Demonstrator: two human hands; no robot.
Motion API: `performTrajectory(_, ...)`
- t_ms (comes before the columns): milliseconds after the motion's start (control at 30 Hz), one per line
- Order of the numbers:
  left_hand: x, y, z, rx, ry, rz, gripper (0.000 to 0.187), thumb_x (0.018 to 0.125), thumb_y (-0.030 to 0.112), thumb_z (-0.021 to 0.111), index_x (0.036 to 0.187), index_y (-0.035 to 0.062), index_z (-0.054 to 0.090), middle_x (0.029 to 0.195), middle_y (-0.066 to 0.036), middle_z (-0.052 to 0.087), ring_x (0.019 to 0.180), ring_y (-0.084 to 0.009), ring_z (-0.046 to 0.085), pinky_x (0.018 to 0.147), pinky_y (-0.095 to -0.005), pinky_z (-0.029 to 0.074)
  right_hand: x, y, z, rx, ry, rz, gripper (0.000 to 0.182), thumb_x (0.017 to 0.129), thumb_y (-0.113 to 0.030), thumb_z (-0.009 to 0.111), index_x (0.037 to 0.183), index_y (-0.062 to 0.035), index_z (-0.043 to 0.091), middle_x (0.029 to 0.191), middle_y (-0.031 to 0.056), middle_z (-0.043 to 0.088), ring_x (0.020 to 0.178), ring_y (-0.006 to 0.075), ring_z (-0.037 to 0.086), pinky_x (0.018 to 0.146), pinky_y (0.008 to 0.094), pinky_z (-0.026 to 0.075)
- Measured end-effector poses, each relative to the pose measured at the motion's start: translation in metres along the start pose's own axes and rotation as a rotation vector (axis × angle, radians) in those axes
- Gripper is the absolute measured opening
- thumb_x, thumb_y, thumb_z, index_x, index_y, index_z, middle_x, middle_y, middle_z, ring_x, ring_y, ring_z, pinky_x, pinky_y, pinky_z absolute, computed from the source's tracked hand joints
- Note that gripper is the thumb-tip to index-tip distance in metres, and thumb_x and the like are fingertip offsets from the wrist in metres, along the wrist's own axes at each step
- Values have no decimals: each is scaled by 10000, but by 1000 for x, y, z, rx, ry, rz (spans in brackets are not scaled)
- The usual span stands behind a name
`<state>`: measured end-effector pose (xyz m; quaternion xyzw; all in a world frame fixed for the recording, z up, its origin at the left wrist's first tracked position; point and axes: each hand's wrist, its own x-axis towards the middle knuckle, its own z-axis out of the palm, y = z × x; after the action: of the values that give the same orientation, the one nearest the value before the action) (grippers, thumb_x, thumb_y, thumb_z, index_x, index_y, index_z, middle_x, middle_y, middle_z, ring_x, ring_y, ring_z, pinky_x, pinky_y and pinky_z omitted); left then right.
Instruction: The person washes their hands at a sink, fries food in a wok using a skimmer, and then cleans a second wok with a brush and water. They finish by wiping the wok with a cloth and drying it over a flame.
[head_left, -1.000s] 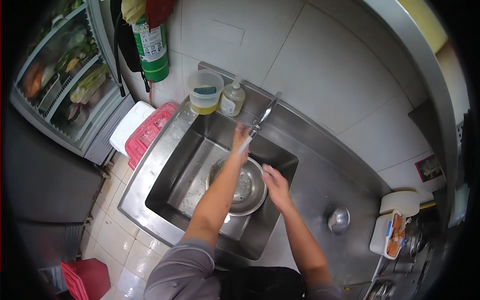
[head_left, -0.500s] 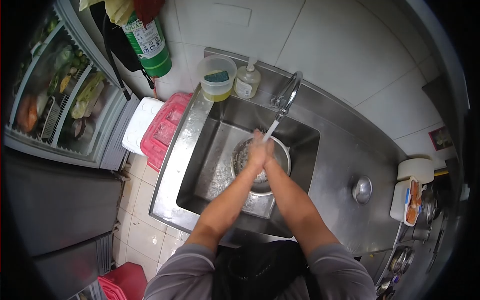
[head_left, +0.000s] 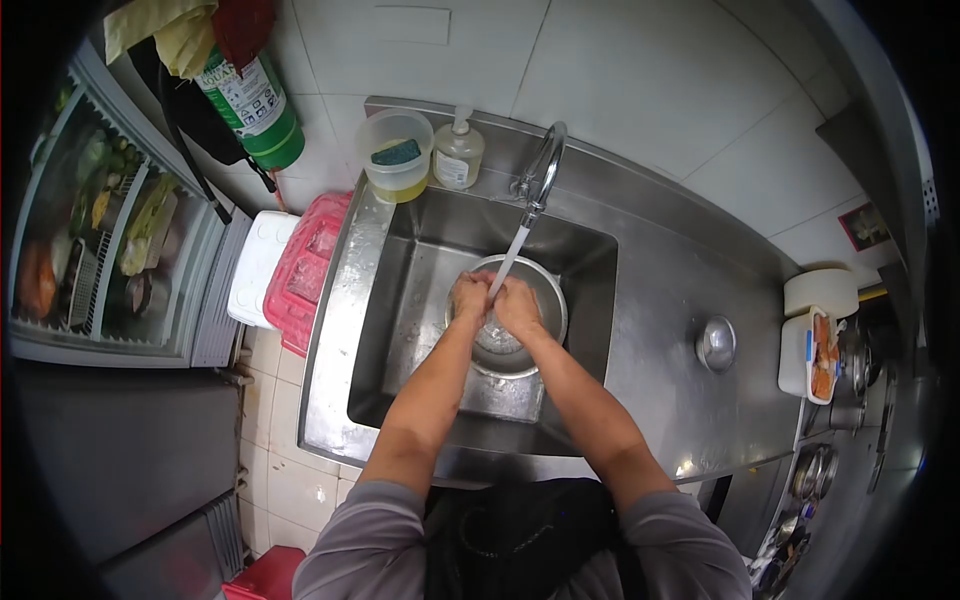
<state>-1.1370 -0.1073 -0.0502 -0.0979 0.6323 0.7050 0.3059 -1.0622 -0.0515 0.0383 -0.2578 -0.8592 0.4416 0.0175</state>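
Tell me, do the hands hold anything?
Nothing seen: left hand and right hand press together under the water stream, above the bowl.

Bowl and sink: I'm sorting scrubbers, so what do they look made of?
Bowl under the hands: seemingly stainless steel, grey and shiny with bright glints. Sink: likely brushed stainless steel, duller grey sheen, with wet reflective walls.

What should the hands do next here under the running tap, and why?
Probably turn the palms over in the stream. The left hand and right hand are pressed together under the water from the faucet, above the metal bowl in the sink, so only their upper sides get rinsed.
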Motion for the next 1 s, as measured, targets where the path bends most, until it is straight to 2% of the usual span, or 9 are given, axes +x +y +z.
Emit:
performTrajectory(100,33,-28,-16,292,-44,125,152,942,167,602,985,27,641,897,-87,674,809,-221,651,669,-361,522,7,-5,1,65,216,105,331,878,-20,501,1152,-17,686,1015,253,712,869,317,734,802,407,567)
performTrajectory(200,36,-15,-23,320,-248,111,186,946,160,598,1050,19,660,914,-88,682,827,-188,644,651,-354,517,28,-23,-8,733,280,110,216,908,-28,544,1081,-12,673,815,99,708,557,170,650,551,331,540)
performTrajectory(400,31,73,-6,387,-402,197,223,894,102,591,1057,-15,686,822,-80,683,736,-176,651,591,-323,505,62,-22,-4,673,363,119,193,925,-142,615,795,-20,688,656,45,626,509,138,543,474,314,429)
performTrajectory(500,57,108,4,308,-201,160,219,838,31,560,1004,-25,692,759,-87,663,704,-172,643,604,-319,509,62,-23,-10,430,420,12,344,849,-329,724,781,7,698,693,112,677,623,238,642,595,403,510)
performTrajectory(600,146,95,14,221,-290,211,230,930,63,569,1152,32,624,1003,-92,683,788,-207,663,679,-359,544,67,-44,-19,59,223,-38,215,784,-163,662,939,-23,710,949,237,705,922,398,690,791,503,541)
performTrajectory(667,168,94,23,-101,-537,-106,263,992,139,538,1218,11,576,1036,-114,672,946,-250,679,807,-383,580,77,-9,5,284,307,-246,216,779,-44,646,992,-24,672,916,208,706,911,363,703,778,474,549)
performTrajectory(733,185,91,27,-201,-429,-139,308,997,144,555,1261,-13,531,1148,-169,645,1077,-282,654,929,-373,568,23,-31,-40,122,26,-28,100,797,-82,657,870,-21,688,806,199,706,849,311,717,772,481,550)
performTrajectory(833,95,107,43,-108,-479,57,421,1014,154,548,1410,40,461,1341,-181,582,1207,-310,600,1077,-414,449,-7,0,-59,182,122,-63,158,796,-167,700,877,-31,697,792,194,702,849,327,709,784,505,542)
performTrajectory(1000,28,104,44,847,-640,914,466,984,124,601,1419,3,484,1404,-149,575,1290,-268,546,1107,-371,380,-116,51,-148,-198,140,-87,264,844,-310,670,901,-57,715,902,144,709,936,345,677,795,488,532)
